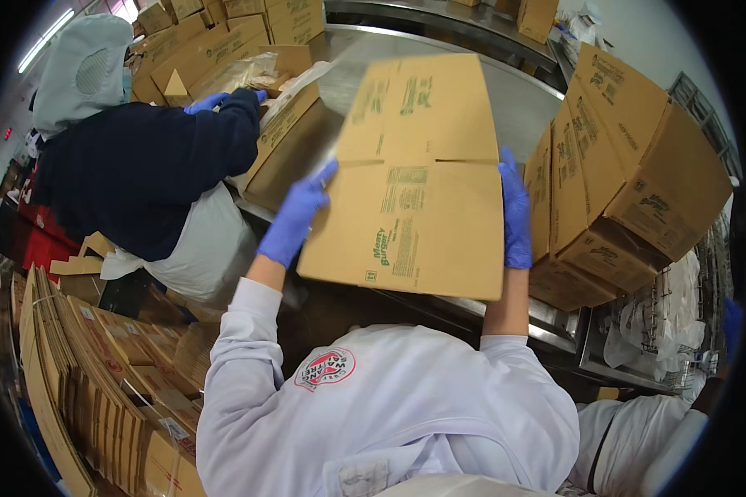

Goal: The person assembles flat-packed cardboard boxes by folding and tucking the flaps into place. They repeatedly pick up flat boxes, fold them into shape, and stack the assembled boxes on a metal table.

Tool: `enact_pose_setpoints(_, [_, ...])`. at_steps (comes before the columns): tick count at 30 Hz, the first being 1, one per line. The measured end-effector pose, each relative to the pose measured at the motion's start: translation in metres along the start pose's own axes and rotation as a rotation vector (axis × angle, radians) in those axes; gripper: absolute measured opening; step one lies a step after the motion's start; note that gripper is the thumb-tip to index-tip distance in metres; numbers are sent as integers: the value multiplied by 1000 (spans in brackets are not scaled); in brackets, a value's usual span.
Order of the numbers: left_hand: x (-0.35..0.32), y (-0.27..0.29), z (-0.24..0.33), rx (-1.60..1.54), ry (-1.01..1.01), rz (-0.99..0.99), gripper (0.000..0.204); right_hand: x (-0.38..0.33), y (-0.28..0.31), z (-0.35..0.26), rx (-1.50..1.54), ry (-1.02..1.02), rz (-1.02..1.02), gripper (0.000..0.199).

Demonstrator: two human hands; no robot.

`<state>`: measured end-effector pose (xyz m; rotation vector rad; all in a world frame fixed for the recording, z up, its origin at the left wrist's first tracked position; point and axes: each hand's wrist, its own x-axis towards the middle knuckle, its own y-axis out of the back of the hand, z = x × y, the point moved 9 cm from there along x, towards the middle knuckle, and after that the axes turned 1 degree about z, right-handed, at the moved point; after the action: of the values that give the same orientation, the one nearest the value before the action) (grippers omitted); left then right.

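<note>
A brown cardboard box (439, 219) with green print is held up in front of my chest, between my two hands. It looks flat, with a slot cut in from each side edge near the middle; its far part is slightly blurred. My left hand (298, 214), in a blue glove, closes on the left edge close to the slot. On the opposite edge, my blue-gloved right hand (514, 211) grips the cardboard, its fingertips partly hidden. Beneath and beyond the box lies the steel table (352, 70).
Opened boxes (630, 166) stand nested at the right. A co-worker (141, 174) in dark clothing reaches into an open, plastic-lined box (286, 137) at the left. Bundled flat cardboard (99, 381) is stacked at lower left. Another person's white sleeve (646, 439) shows at lower right.
</note>
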<state>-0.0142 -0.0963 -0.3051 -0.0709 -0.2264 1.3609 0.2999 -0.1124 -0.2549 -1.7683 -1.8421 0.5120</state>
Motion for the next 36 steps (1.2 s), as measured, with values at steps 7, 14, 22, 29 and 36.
enact_pose_setpoints(7, [-30, -91, 42, 88, -253, 4, 35, -23, -159, -21, -719, 584, -604, 48])
enact_pose_setpoints(14, [-83, -158, 178, 654, -1043, -281, 64, -10, -205, 8, -650, 624, -839, 59])
enact_pose_setpoints(22, [-114, -149, 177, 1162, -1113, -282, 38, -47, -171, -33, -1263, 944, -886, 54])
enact_pose_setpoints(29, [22, -133, 50, 1636, -77, -753, 23, -29, -195, -25, -1273, 1034, -802, 57])
enact_pose_setpoints(36, [173, -200, 88, 1492, -1135, -172, 63, -25, -207, -22, -1284, 1041, -746, 61])
